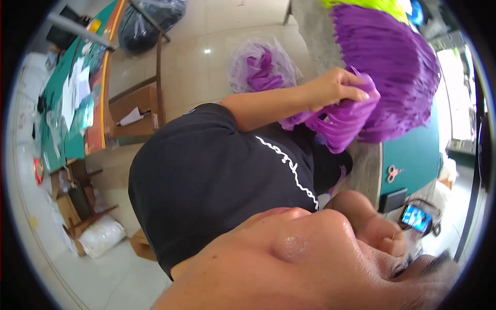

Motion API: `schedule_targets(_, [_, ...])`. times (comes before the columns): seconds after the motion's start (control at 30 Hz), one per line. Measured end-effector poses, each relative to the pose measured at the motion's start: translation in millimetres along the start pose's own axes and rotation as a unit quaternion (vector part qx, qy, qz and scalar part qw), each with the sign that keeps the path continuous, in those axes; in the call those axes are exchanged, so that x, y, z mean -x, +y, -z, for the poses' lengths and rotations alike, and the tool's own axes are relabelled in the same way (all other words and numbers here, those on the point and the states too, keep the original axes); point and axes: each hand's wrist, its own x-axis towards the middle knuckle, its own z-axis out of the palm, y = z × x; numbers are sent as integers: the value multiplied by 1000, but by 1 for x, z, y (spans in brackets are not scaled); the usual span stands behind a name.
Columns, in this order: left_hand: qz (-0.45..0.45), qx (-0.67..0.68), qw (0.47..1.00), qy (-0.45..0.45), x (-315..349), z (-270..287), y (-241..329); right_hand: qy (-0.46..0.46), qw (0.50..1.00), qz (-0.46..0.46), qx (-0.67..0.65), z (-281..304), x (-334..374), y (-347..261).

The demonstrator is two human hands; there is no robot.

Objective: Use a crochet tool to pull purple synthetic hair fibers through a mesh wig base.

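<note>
My left hand [341, 89] is closed, pinching a bunch of light purple plastic fringe [349, 120] that hangs in loose loops over my lap. Right beside it, a large pile of darker purple plastic fringe [395, 77] is spread over the table. My right hand [385, 236] is curled into a fist near the phone, partly blocked from view; whatever its fingers hold cannot be made out. Scissors with pink handles [394, 174] lie on the green tabletop [413, 155], between the fringe pile and a small black box [393, 200].
A lit phone [416, 219] rests past the black box. On the floor sits a clear plastic bag [240, 64] with purple strips inside. Another green-topped table [57, 132] bears papers at the left, near a black bag [150, 23]. Bright green fringe [372, 8] borders the purple pile.
</note>
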Motion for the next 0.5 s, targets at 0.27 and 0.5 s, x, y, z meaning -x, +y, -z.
schedule_targets(0.27, [-6,5,1000,-23,-1,-3,-1,-81,965,143,206,16,-27,-20])
schedule_targets(0.5, [-2,11,1000,19,3,8,-4,-131,908,194,349,13,-38,-35])
